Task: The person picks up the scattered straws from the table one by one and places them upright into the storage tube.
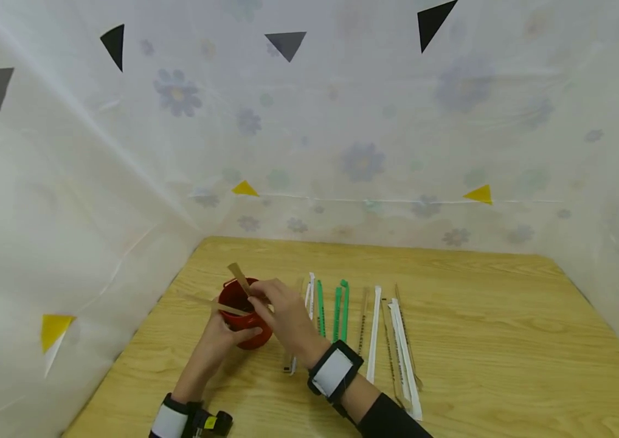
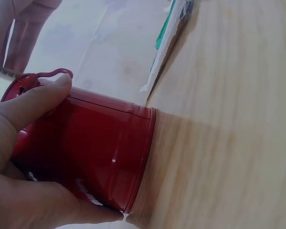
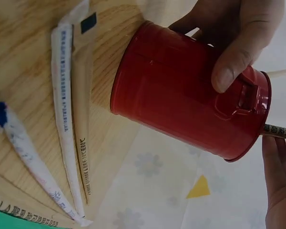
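Observation:
A small red metal bucket (image 1: 256, 339) with handle loops stands at the table's left side. My left hand (image 1: 219, 338) grips its side, and the thumb lies along the wall in the left wrist view. Over the rim, my right hand (image 1: 287, 313) pinches a brown paper-wrapped straw (image 1: 239, 277) whose lower part is at the bucket's mouth. A second brown wrapped straw (image 1: 205, 300) leans in the bucket and sticks out to the left. Printing shows on a straw (image 3: 278, 131) beside the right fingers in the right wrist view. The bucket's inside is mostly hidden.
Right of the bucket lie several wrapped straws in a loose row: green ones (image 1: 337, 313), white ones (image 1: 374, 333) and brown ones (image 1: 363, 319). My right forearm passes over some of them. Pale sheeting (image 1: 364, 121) encloses the wooden table (image 1: 506, 340) at the back and sides.

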`<state>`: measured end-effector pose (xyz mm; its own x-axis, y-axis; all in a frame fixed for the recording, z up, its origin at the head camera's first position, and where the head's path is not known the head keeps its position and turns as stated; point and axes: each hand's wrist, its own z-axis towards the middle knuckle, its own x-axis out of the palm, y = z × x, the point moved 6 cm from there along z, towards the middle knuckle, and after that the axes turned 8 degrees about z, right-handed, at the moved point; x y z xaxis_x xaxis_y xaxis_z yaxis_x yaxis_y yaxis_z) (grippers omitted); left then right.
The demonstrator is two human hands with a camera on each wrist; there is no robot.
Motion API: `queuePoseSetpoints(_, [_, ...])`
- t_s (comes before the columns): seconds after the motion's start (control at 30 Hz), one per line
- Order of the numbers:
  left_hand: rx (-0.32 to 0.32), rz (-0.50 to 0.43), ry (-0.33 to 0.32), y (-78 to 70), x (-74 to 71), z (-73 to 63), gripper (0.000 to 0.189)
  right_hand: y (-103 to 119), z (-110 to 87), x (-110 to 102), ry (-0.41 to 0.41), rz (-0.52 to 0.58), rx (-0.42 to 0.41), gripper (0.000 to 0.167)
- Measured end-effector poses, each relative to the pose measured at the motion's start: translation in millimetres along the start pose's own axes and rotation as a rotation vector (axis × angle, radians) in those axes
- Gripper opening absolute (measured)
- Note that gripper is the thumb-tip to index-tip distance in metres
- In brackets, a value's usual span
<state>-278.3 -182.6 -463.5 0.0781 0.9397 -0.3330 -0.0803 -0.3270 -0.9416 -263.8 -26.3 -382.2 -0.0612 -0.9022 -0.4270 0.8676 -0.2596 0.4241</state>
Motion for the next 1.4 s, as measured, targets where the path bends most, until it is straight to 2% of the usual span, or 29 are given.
queuePoseSetpoints(0.2, [0.027,-0.008,0.013,-0.2,0.6,1.2,0.09,4,3.0,6,0.05,-0.05,-0.001,0.02])
queuePoseSetpoints(0.37, [0.06,-0.008,0.03,-2.3,2.4,3.1,0.089,4,4.0,6,0.104,-0.059,0.061,0.023])
queuePoseSetpoints(0.53, [0.047,-0.019,0.037,-2.6,3.6,1.9,0.087,4,3.5,-1,0.143,-0.075,0.097,0.032])
queuePoseSetpoints(0.8, [-0.005,-0.015,-0.007,-2.1,1.3,1.4,0.095,-5,-3.3,-35,0.07,-0.045,0.11,0.033])
queuePoseSetpoints(1.0, [-0.054,-0.03,-0.017,0.2,1.8,-1.2,0.098,-18,-20.3,-72,0.087,-0.075,0.154,0.034])
queuePoseSetpoints(1.1, [-0.06,-0.03,-0.017,-0.2,0.2,-2.2,0.099,-25,-31.1,-89,0.106,-0.124,0.256,0.033])
queuePoseSetpoints(1.27, [-0.066,-0.028,-0.016,-1.0,-1.7,-2.3,0.1,-39,-52.9,-114,0.155,-0.176,0.51,0.029])
queuePoseSetpoints(1.4, [-0.07,-0.031,-0.013,-0.2,-0.4,-1.5,0.101,-48,-69.1,-141,0.18,-0.217,0.66,0.029])
